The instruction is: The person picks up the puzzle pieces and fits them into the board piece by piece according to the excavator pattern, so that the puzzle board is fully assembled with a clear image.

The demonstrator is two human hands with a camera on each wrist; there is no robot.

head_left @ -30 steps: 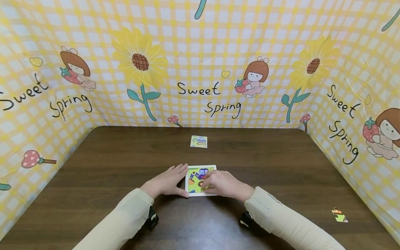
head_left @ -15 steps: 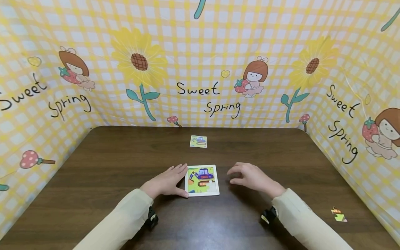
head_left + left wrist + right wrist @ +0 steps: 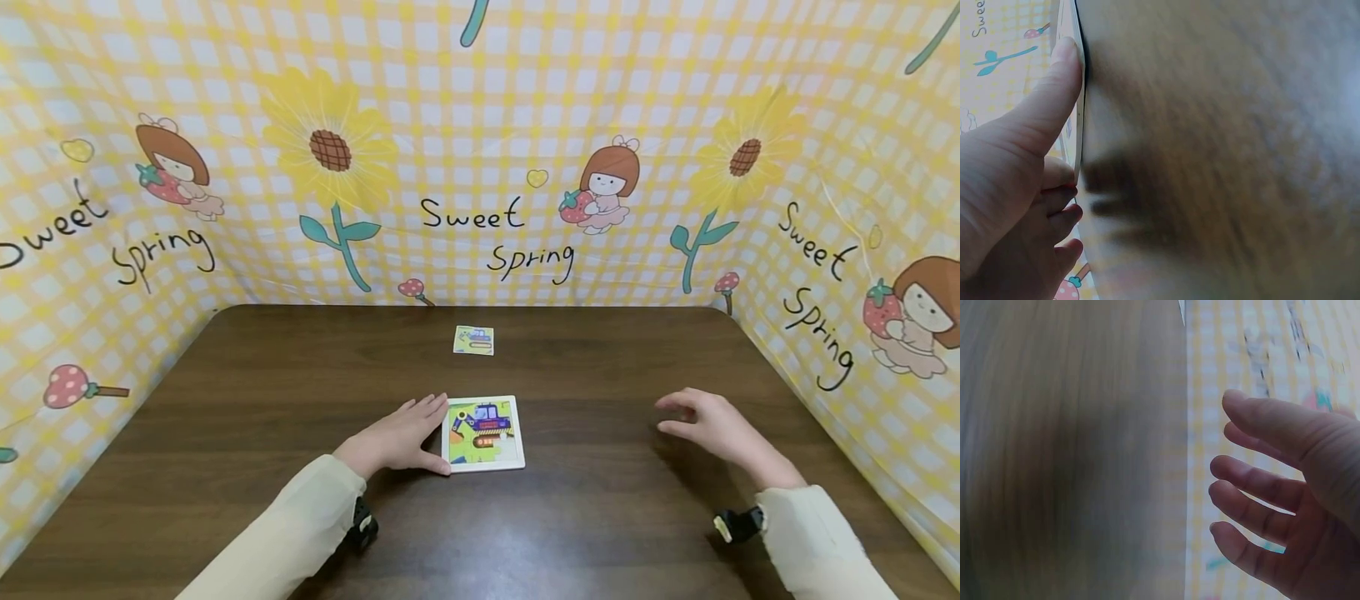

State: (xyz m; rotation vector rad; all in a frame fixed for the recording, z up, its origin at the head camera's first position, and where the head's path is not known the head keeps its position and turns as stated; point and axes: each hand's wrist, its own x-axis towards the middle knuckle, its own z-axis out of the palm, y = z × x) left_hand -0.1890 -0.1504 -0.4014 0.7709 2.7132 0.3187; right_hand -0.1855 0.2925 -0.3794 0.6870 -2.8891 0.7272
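A white-framed jigsaw puzzle (image 3: 486, 425) with a purple digger picture lies on the table, a pale patch at its lower right. Against its left edge rests my left hand (image 3: 399, 435), thumb at the near corner and straight fingers at the far one. In the left wrist view the thumb (image 3: 1060, 87) touches the white rim of the frame. Well to the right of the puzzle, above the table, my right hand (image 3: 723, 429) holds nothing. Its fingers are loosely bent and apart, as the right wrist view shows for the same hand (image 3: 1291, 481).
A small card (image 3: 474, 340) with a similar digger picture lies behind the puzzle. The brown table (image 3: 600, 358) is enclosed on the visible sides by a yellow checked cloth (image 3: 465, 108). My right sleeve (image 3: 817, 533) covers the right front of the table.
My right hand has let go of the puzzle and moved far to the right. The loose puzzle piece at the right is now hidden by the sleeve. My left hand stays put.
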